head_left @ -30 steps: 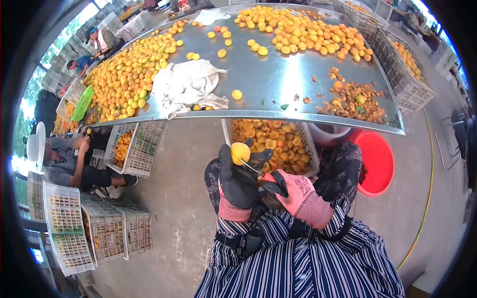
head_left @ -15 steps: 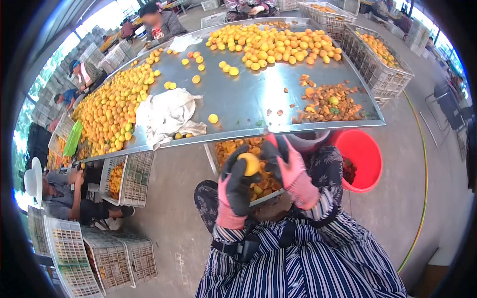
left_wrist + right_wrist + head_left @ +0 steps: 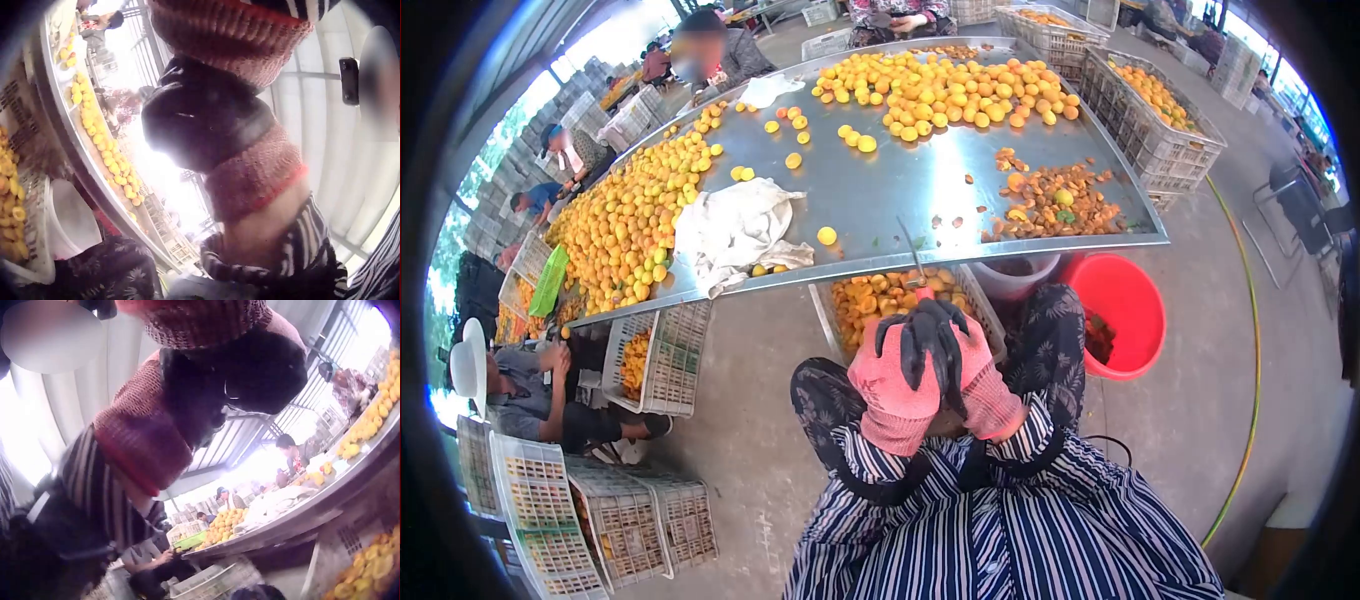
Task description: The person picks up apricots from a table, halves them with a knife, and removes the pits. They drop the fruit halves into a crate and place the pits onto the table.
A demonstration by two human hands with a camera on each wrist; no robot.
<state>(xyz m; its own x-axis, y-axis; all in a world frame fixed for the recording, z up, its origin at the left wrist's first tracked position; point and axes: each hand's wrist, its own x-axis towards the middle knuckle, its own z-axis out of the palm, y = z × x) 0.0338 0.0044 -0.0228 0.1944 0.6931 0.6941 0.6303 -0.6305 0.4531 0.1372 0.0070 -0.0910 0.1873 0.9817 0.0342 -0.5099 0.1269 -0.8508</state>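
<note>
Both hands, in pink gloves with black coating, are clasped together above the lap in the head view. My left hand (image 3: 892, 388) presses against my right hand (image 3: 983, 375), black fingers overlapping between them. From the top of the clasp a thin knife (image 3: 923, 291) with a red handle sticks up, its blade toward the table edge. How the fingers interlock is partly hidden. In the left wrist view the two gloved hands (image 3: 206, 115) meet closely. Just beyond them stands a crate (image 3: 825, 325) of halved apricots (image 3: 868, 300).
A steel table (image 3: 850, 215) carries heaps of whole apricots (image 3: 960, 90), a white cloth (image 3: 740, 235) and a pile of brown pits and scraps (image 3: 1055, 205). A red bucket (image 3: 1145, 325) and a pale tub (image 3: 1012, 285) stand right of the crate. Stacked crates (image 3: 640, 520) and a seated person (image 3: 540, 385) are at left.
The whole apricot that was in the left hand is out of it. The hands, apart half a second ago, have come together, with the knife upright above them.
</note>
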